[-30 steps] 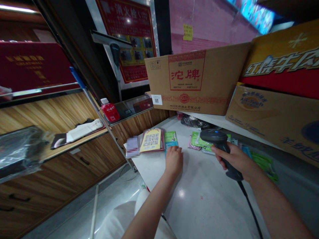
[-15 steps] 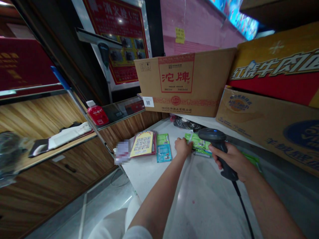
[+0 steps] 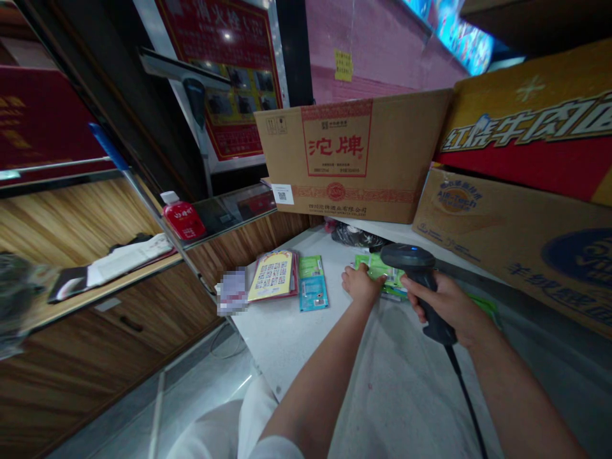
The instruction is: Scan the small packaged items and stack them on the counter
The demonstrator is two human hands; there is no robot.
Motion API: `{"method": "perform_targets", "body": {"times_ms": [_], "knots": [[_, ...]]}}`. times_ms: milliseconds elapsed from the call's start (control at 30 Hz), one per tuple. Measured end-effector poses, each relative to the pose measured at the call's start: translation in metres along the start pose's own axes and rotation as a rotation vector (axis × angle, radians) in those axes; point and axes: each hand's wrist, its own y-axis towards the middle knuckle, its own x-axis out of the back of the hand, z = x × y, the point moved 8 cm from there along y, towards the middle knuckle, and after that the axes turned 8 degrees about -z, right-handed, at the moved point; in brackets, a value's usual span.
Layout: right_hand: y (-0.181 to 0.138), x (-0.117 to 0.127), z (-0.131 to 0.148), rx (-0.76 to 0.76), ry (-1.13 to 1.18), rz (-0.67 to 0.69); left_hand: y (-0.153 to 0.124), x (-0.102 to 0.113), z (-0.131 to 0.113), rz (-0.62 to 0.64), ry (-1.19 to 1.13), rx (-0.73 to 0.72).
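Observation:
My right hand (image 3: 452, 303) is wrapped round the handle of a black barcode scanner (image 3: 408, 256), whose head points left over the packets. A cable runs from the handle's base down towards me. My left hand (image 3: 364, 285) is at the left end of a small pile of green packets (image 3: 392, 275), its fingers and thumb closed on the top one. The scanner and my hands hide part of the pile. To the left on the white counter lie a green packet (image 3: 312, 265) and a blue packet (image 3: 313, 293), edge to edge.
A yellow printed card (image 3: 271, 275) lies on a red booklet beside the packets. Behind stands a cardboard carton (image 3: 401, 153); more boxes (image 3: 516, 236) are stacked at right. A red bottle (image 3: 183, 217) stands on the left ledge, near a leaning pole (image 3: 143, 197). A black bag (image 3: 356, 236) lies behind the pile.
My left hand has shifted slightly right, further over the green packets, and its thumb now lies across the pile. The scanner stays almost in place in my right hand.

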Motion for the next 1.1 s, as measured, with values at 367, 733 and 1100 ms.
{"method": "perform_targets", "body": {"times_ms": [367,733,1100], "knots": [[0.0,-0.002,-0.002,-0.014,0.005,-0.006,-0.008,-0.013,-0.01,0.027,-0.088,-0.022],[-0.004,-0.006,0.0,-0.01,-0.012,0.018,0.018,0.0,0.05,-0.024,-0.829,0.125],[-0.014,-0.055,-0.011,-0.01,-0.075,0.134,0.005,0.046,0.144,-0.346,-1.197,0.047]]}}
